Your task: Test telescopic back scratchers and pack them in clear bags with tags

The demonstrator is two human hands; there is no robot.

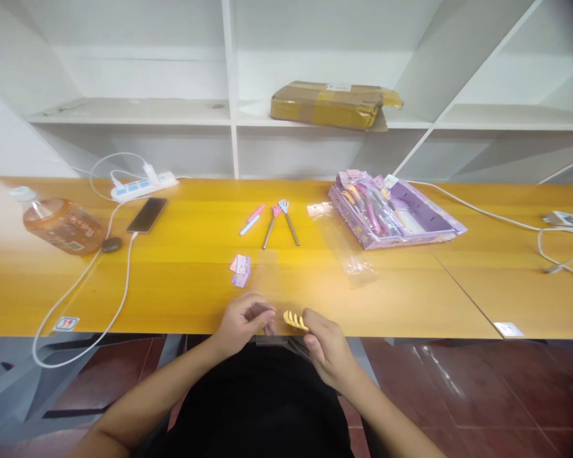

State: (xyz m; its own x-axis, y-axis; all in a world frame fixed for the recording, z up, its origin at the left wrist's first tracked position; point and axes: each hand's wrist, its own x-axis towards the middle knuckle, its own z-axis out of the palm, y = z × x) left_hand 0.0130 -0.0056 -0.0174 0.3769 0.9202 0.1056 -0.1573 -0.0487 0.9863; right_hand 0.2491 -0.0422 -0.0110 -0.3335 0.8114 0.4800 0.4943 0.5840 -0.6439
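Note:
My right hand (332, 350) is closed around a yellow back scratcher (295, 319) close to the table's front edge; its curved claw head points left out of the fist, and the rest is hidden. Just left of it, my left hand (248, 321) has its thumb and fingers pinched together, and what is between them cannot be made out. Beyond that hand a clear plastic sleeve (266, 270) lies flat. Farther back are a pink back scratcher (271, 224) and a blue back scratcher (289, 219) with metal rods, beside a pink tube (256, 213) and a blue tube (249, 224).
Small printed cards (241, 270) lie left of the sleeve. A purple box (405, 240) holds several packaged items, with clear packaging (346, 245) beside it. At left are a phone (146, 215), a bottle (64, 222), cables and a power strip (146, 186). A carton (329, 105) sits on the shelf.

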